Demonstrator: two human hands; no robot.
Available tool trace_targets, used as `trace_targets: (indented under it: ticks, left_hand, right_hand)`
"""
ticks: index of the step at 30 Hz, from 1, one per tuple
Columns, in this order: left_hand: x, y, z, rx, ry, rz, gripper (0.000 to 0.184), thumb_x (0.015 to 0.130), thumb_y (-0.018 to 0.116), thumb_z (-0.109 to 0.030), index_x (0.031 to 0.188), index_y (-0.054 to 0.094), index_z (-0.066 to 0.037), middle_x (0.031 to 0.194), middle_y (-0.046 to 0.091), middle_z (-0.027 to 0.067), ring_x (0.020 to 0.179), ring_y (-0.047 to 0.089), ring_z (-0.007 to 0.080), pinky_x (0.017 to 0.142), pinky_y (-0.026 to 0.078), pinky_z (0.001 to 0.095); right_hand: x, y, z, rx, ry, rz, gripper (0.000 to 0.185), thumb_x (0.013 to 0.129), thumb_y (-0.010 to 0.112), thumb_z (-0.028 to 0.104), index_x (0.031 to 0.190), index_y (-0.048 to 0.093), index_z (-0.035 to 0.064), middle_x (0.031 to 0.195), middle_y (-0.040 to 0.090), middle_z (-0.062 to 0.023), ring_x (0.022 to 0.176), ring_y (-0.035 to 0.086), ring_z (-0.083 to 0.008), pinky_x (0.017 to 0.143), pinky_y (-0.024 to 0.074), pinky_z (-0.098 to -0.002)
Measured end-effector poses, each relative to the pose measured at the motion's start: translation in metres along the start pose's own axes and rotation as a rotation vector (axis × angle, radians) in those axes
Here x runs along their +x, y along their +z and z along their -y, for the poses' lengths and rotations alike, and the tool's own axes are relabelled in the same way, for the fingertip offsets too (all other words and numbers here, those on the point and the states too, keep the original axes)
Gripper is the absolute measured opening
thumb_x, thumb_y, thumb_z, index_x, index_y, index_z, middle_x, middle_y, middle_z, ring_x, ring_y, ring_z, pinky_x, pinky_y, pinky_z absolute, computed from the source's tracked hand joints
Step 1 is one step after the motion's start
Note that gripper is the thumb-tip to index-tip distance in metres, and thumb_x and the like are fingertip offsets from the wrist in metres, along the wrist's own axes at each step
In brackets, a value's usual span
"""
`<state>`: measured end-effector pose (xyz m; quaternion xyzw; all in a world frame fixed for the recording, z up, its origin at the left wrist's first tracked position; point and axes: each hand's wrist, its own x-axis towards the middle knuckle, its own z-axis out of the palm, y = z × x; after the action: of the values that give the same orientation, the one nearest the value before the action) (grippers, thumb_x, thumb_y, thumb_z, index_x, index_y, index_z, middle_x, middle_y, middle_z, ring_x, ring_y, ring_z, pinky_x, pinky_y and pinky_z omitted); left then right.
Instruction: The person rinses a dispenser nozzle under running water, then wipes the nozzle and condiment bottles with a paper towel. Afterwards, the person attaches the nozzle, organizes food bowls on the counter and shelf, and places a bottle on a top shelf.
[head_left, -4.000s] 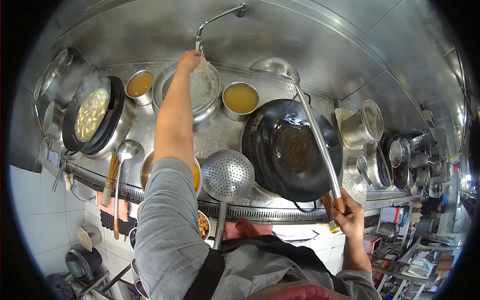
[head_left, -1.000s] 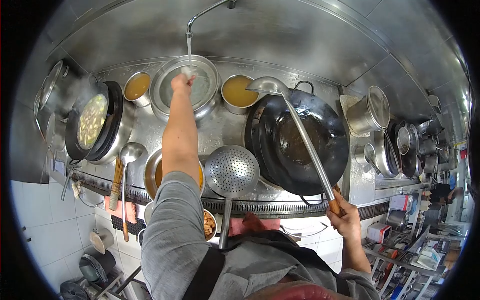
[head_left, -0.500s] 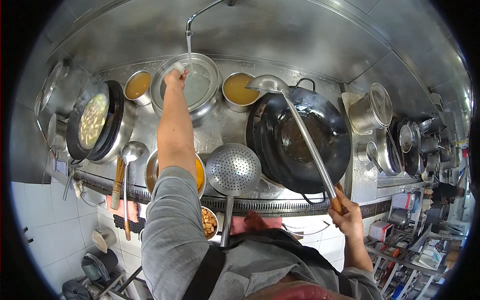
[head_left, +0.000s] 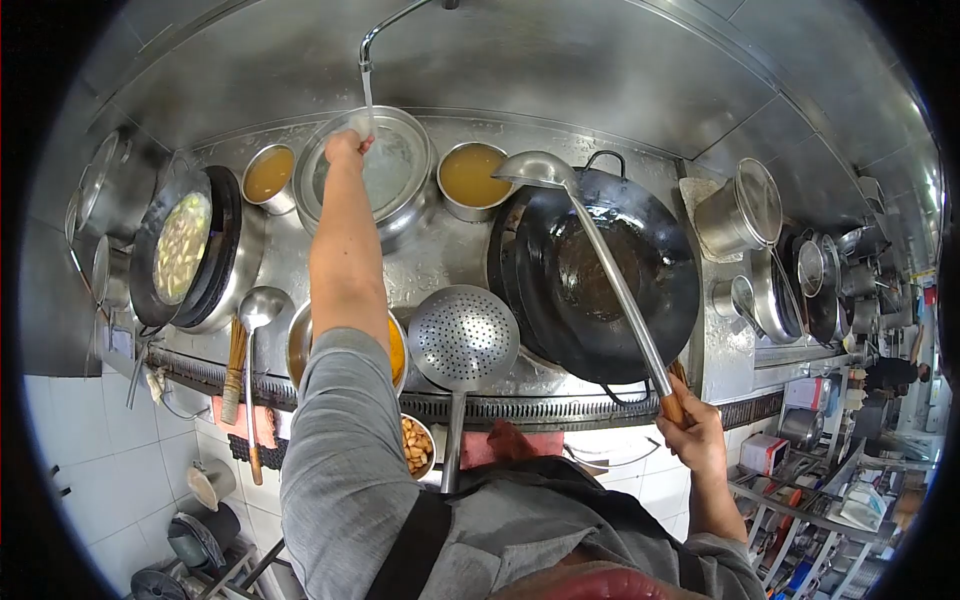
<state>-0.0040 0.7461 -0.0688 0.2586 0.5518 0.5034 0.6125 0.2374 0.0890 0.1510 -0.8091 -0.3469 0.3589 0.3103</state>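
Note:
My left hand (head_left: 347, 146) reaches out over a round steel pot (head_left: 425, 185) of water at the back of the range. Its fingers are closed on a small whitish thing (head_left: 361, 124), too indistinct to name, beside the water running from the tap (head_left: 366, 66). My right hand (head_left: 695, 432) grips the wooden handle of a long steel ladle (head_left: 625, 290). The ladle's bowl hangs above the far left rim of a black wok (head_left: 655, 235), which has a dark, shiny inside.
Two pots of yellowish liquid, left (head_left: 269, 175) and right (head_left: 471, 176), flank the water pot. A perforated skimmer (head_left: 463, 335) lies before me. On the left are a second ladle (head_left: 262, 308), a bamboo brush (head_left: 233, 385) and a wok of pale food (head_left: 183, 245). A strainer (head_left: 757, 203) rests at right.
My left hand has shifted slightly, bringing the whitish thing closer to the running water. My right hand still holds the ladle in nearly the same position.

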Motion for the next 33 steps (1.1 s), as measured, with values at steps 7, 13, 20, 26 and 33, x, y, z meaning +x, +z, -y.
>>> trace_targets:
  ticks: [7, 13, 20, 26, 33]
  left_hand:
    - [0.003, 0.018, 0.001, 1.132, 0.203, -0.072, 0.025, 0.085, 0.055, -0.012, 0.097, 0.069, 0.005, 0.085, 0.071, 0.0162, 0.063, 0.07, 0.0203, 0.05, 0.054, 0.0339]
    - [-0.066, -0.006, -0.001, 1.192, 0.098, 0.194, 0.028, 0.085, 0.055, -0.014, 0.106, 0.07, -0.005, 0.089, 0.071, 0.0137, 0.066, 0.07, 0.0187, 0.053, 0.054, 0.0354]
    - [-0.168, -0.044, 0.006, 1.277, 0.426, 0.792, 0.037, 0.069, 0.057, -0.006, 0.103, 0.07, -0.008, 0.092, 0.071, 0.0159, 0.083, 0.068, 0.0311, 0.071, 0.054, 0.0396]
    - [-0.246, -0.054, 0.034, 1.435, 0.63, 1.012, 0.029, 0.071, 0.057, -0.007, 0.097, 0.07, -0.007, 0.093, 0.07, 0.0187, 0.088, 0.067, 0.034, 0.077, 0.052, 0.0412]
    - [-0.308, -0.088, 0.081, 1.442, 0.597, 0.93, 0.021, 0.089, 0.059, -0.018, 0.103, 0.066, -0.005, 0.091, 0.069, 0.0177, 0.084, 0.068, 0.0314, 0.074, 0.052, 0.0385]
  right_hand:
    - [0.004, 0.004, -0.001, 0.051, -0.032, -0.017, 0.059, 0.076, 0.064, -0.012, 0.133, 0.051, -0.0063, 0.077, 0.057, -0.0016, 0.061, 0.051, -0.0056, 0.053, 0.0404, -0.02]
    - [0.041, 0.013, 0.03, 0.235, -0.151, 0.023, 0.058, 0.079, 0.06, -0.007, 0.135, 0.048, -0.0062, 0.076, 0.059, -0.0043, 0.049, 0.051, -0.0069, 0.044, 0.0405, -0.0212]
    - [0.15, 0.053, 0.109, 0.392, -0.362, 0.15, 0.062, 0.079, 0.063, -0.003, 0.138, 0.044, -0.0048, 0.071, 0.058, -0.0067, 0.043, 0.05, -0.01, 0.037, 0.0381, -0.025]
    - [0.249, 0.101, 0.214, 0.172, -0.546, 0.122, 0.059, 0.08, 0.062, 0.004, 0.137, 0.046, -0.0049, 0.067, 0.058, -0.009, 0.041, 0.049, -0.0134, 0.037, 0.0374, -0.0293]
    - [0.171, 0.017, 0.061, 0.502, -0.369, -0.014, 0.063, 0.08, 0.065, -0.001, 0.139, 0.044, -0.0029, 0.071, 0.059, -0.0069, 0.044, 0.049, -0.0105, 0.036, 0.0351, -0.0267]
